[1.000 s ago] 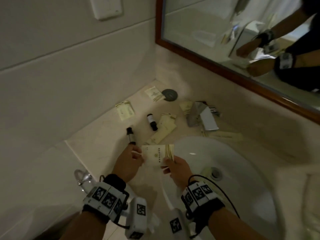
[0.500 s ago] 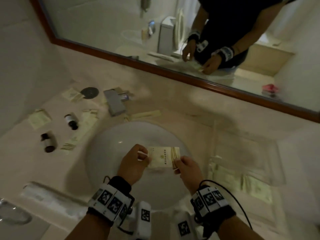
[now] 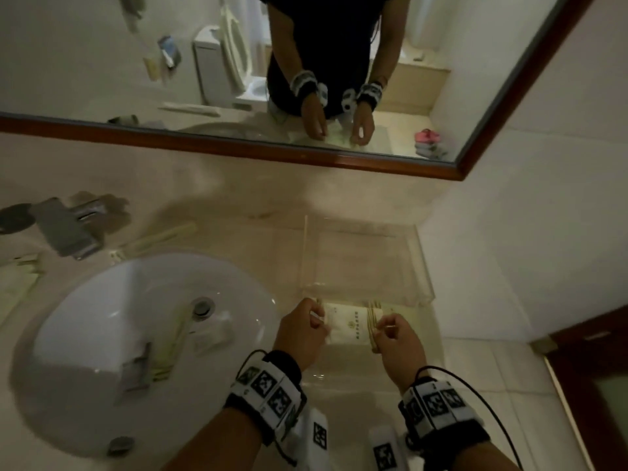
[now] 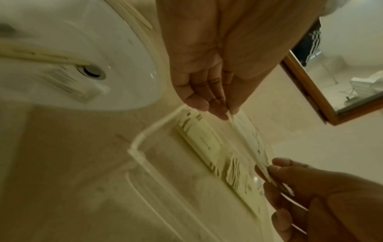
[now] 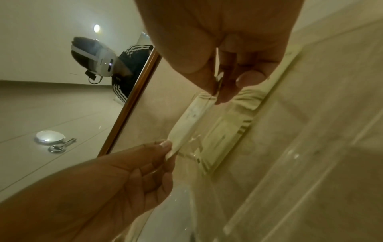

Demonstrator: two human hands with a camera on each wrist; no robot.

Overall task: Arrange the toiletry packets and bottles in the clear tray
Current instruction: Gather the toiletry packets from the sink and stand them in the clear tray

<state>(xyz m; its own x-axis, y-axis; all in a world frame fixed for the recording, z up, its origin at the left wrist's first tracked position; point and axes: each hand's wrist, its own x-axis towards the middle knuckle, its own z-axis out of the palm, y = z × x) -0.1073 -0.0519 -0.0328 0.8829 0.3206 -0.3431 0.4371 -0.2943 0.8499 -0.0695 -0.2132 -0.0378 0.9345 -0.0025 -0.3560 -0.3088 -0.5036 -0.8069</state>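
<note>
Both hands are pinching one cream toiletry packet (image 3: 350, 324) by its short ends: left hand (image 3: 300, 334) on the left end, right hand (image 3: 397, 345) on the right, fingers curled onto the edges. Held packet is hanging just above the near part of the clear tray (image 3: 423, 266), which is sitting on the beige counter (image 3: 238, 205) right of the white sink (image 3: 102, 300). Another packet (image 4: 204, 142) is lying flat in the tray under the held one. Further packets (image 3: 159, 237) are lying by the faucet (image 3: 68, 229).

A white oval basin (image 3: 102, 300) sits at nine o'clock, a chrome tap (image 3: 68, 229) behind it, beneath a wood-framed mirror (image 3: 238, 149).
</note>
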